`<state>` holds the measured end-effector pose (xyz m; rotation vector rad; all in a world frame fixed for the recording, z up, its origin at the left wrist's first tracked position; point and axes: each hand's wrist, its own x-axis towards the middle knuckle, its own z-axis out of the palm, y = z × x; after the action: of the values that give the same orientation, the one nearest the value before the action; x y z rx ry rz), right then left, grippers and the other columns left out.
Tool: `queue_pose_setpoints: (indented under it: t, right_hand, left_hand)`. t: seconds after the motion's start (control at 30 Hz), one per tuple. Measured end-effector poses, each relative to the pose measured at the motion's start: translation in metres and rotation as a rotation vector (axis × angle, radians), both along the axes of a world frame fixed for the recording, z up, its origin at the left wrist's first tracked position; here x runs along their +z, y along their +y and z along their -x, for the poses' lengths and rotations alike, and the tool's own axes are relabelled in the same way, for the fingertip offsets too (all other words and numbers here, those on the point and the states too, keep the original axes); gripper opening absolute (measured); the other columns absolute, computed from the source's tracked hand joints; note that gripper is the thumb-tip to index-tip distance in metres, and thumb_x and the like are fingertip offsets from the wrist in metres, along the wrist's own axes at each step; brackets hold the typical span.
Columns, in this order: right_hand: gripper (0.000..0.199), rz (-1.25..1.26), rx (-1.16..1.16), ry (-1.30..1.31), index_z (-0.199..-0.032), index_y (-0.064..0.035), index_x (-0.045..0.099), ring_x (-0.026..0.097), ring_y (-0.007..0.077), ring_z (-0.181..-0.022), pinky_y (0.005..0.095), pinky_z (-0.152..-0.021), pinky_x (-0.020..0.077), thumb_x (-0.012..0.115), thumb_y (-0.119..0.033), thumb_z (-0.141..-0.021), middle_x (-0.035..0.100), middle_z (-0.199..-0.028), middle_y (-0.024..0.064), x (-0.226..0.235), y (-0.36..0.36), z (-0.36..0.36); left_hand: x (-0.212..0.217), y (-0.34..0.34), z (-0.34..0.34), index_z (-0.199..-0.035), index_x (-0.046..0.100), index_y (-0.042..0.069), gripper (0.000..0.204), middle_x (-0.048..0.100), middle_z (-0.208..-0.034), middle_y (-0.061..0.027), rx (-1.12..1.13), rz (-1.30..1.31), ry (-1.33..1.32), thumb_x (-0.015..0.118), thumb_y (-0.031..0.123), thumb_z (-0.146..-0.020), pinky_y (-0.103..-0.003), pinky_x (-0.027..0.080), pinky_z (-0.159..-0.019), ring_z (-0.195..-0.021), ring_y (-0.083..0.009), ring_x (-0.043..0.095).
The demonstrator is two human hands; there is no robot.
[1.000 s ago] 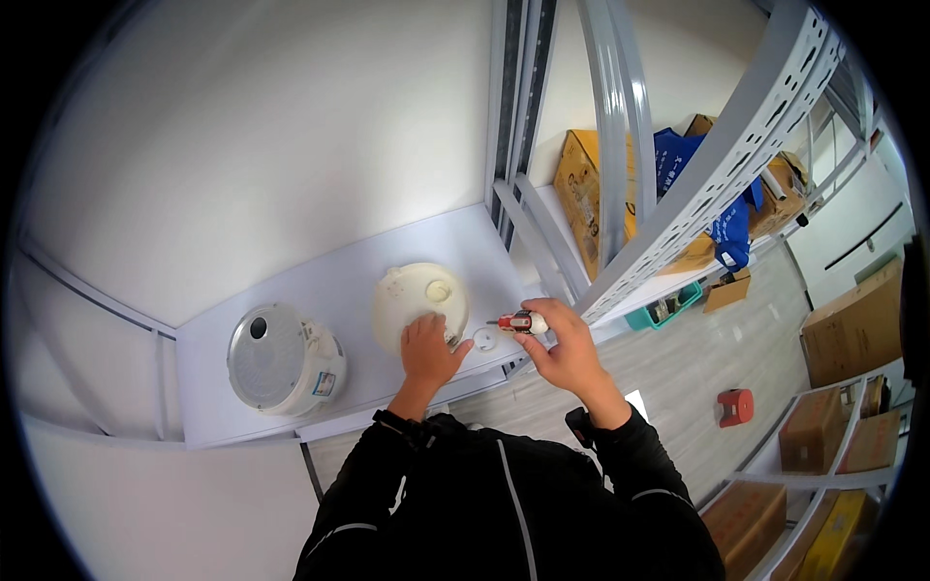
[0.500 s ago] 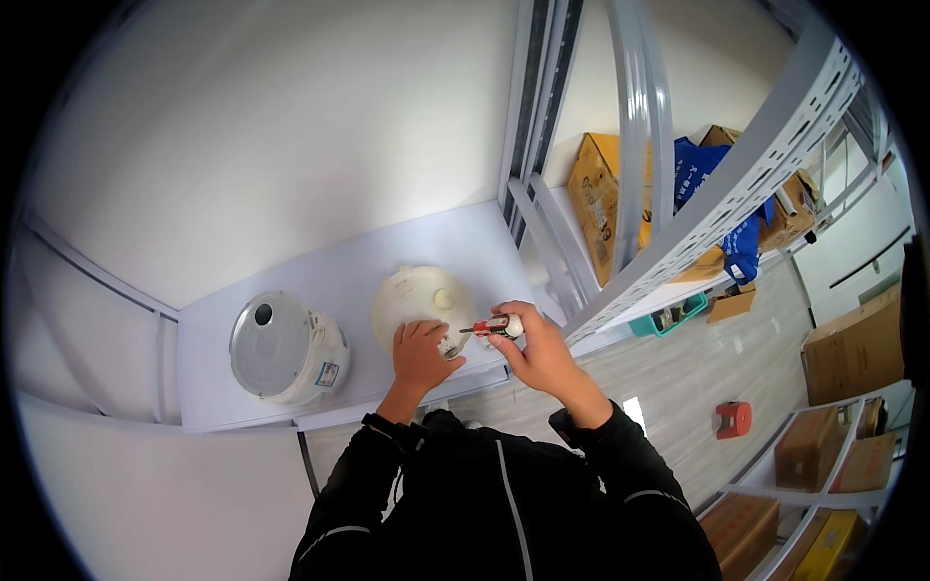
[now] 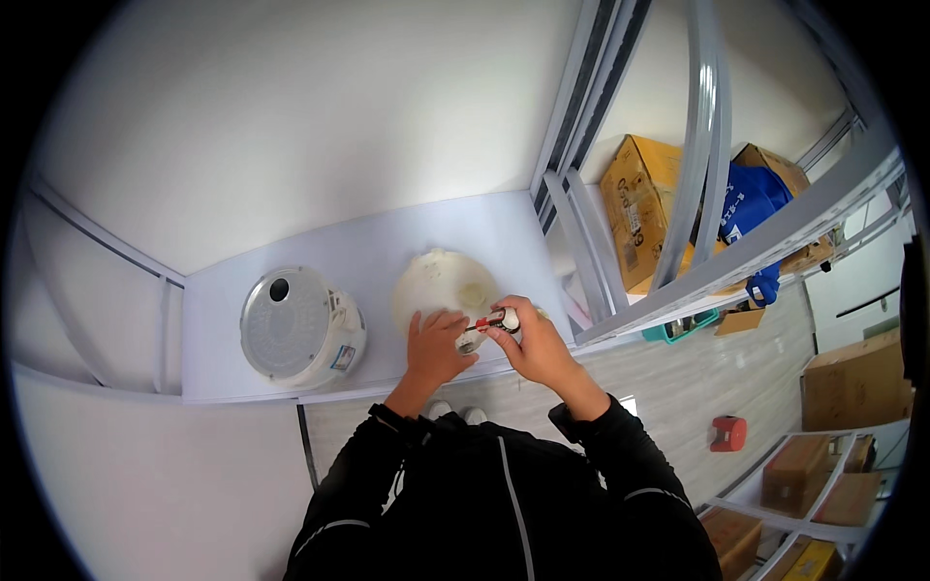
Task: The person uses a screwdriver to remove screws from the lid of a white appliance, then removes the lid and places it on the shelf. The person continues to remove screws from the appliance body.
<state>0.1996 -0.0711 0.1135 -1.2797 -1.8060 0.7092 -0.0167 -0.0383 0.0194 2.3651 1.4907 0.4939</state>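
A cream, round, shallow plastic piece with a raised rim lies on the pale shelf. My left hand is over its near edge, thumb and fingers closed around a small pale part whose shape is partly hidden. My right hand grips a screwdriver with a red, black and white handle. The screwdriver points left, its tip at the small part beside my left fingertips; whether it touches cannot be made out.
A white bucket with a grey lid stands at left on the shelf. Metal rack posts rise at right, with a yellow carton and blue bag beyond. A teal bin, red stool and cardboard boxes sit lower right.
The whole view has shifted, so the shelf and rack appear farther right. The screwdriver has come closer to the small part, and less of its shaft shows.
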Motion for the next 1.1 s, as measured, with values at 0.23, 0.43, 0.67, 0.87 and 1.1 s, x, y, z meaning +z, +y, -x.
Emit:
queue_pose_setpoints:
  t: [0.23,0.43,0.67,0.87,1.1]
  right_hand:
    - [0.043,0.054,0.009,0.007,-0.132,-0.0022,0.054,0.075,0.0381,-0.093,0.0425,-0.078,0.0579,0.076,-0.020,-0.101,0.073,-0.109,0.0206,0.005,0.006,0.008]
    - [0.042,0.049,-0.008,-0.055,-0.133,-0.0015,0.053,0.076,0.0344,-0.093,0.0401,-0.079,0.0590,0.076,-0.019,-0.102,0.074,-0.112,0.0184,0.003,0.006,0.010]
    - [0.044,0.062,-0.040,-0.054,-0.134,-0.0030,0.053,0.074,0.0361,-0.091,0.0410,-0.078,0.0590,0.076,-0.021,-0.102,0.074,-0.115,0.0176,0.005,0.004,0.013]
    - [0.045,0.078,-0.047,-0.057,-0.135,-0.0037,0.053,0.073,0.0362,-0.090,0.0413,-0.077,0.0580,0.077,-0.021,-0.101,0.074,-0.116,0.0167,0.008,0.003,0.017]
    - [0.045,0.063,-0.075,-0.093,-0.132,-0.0043,0.056,0.073,0.0364,-0.089,0.0414,-0.077,0.0575,0.080,-0.023,-0.098,0.075,-0.111,0.0162,0.010,0.005,0.023]
  left_hand:
    - [0.009,0.011,0.007,-0.128,0.075,0.016,0.064,0.065,-0.137,0.0038,-0.083,0.028,0.055,0.092,0.041,-0.072,-0.059,0.030,-0.125,-0.141,-0.0206,0.052]
    - [0.007,0.015,0.011,-0.132,0.074,0.017,0.067,0.063,-0.142,0.0009,-0.134,0.045,0.059,0.091,0.043,-0.073,-0.058,0.031,-0.125,-0.144,-0.0244,0.050]
    - [0.008,0.017,0.012,-0.132,0.074,0.017,0.066,0.063,-0.143,0.0008,-0.153,0.035,0.093,0.090,0.044,-0.074,-0.058,0.032,-0.124,-0.144,-0.0245,0.050]
    - [0.010,0.020,0.016,-0.130,0.074,0.015,0.063,0.064,-0.134,0.0020,-0.182,0.011,0.065,0.089,0.041,-0.075,-0.057,0.033,-0.123,-0.140,-0.0225,0.052]
    - [0.011,0.020,0.016,-0.132,0.073,0.016,0.064,0.064,-0.136,0.0020,-0.177,0.047,0.059,0.088,0.040,-0.075,-0.058,0.032,-0.124,-0.140,-0.0225,0.051]
